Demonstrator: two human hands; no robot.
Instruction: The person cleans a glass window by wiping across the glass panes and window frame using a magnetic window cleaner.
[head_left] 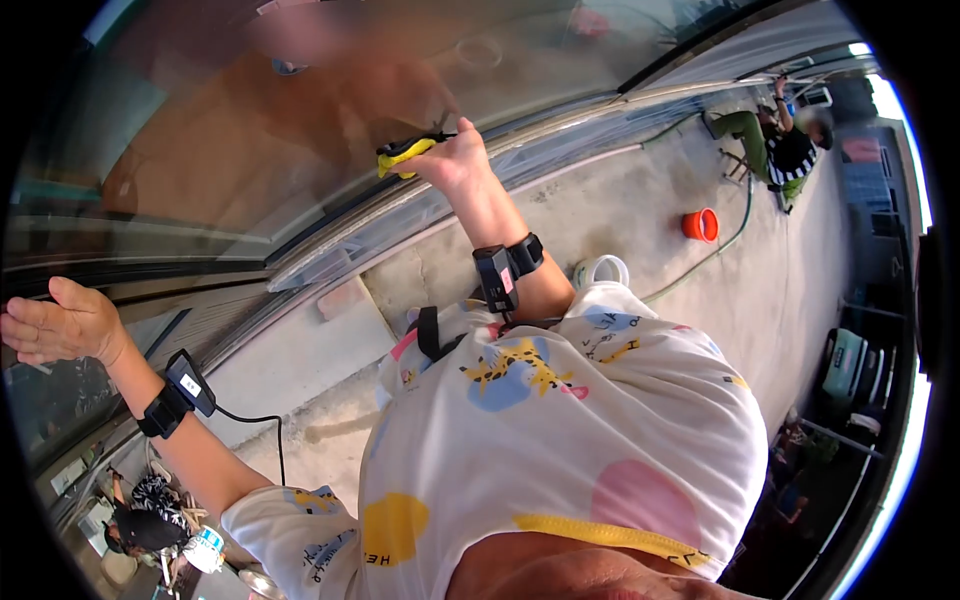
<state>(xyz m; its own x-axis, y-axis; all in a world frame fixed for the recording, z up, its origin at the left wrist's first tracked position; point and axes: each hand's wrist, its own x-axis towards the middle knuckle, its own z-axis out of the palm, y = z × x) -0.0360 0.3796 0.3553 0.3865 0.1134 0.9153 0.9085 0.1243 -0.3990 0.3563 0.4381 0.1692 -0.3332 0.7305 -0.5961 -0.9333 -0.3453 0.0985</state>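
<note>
My right hand [458,162] is closed on a yellow-and-black cloth [408,154], held against or just in front of a large glass pane [230,150]. The cloth looks folded; its far side is hidden by the glass reflection and my fingers. My left hand [62,322] is raised at the left with fingers stretched out and holds nothing. It is near the dark window frame [130,275]; whether it touches the glass I cannot tell. Black wrist straps with small boxes sit on both forearms, and a cable hangs from the left one.
A metal sill [420,190] runs below the glass. On the concrete floor stand an orange bucket [701,225] and a white bucket [603,270], with a green hose [700,262] nearby. One person sits at the upper right; another, by a white bucket [204,550], is at the lower left.
</note>
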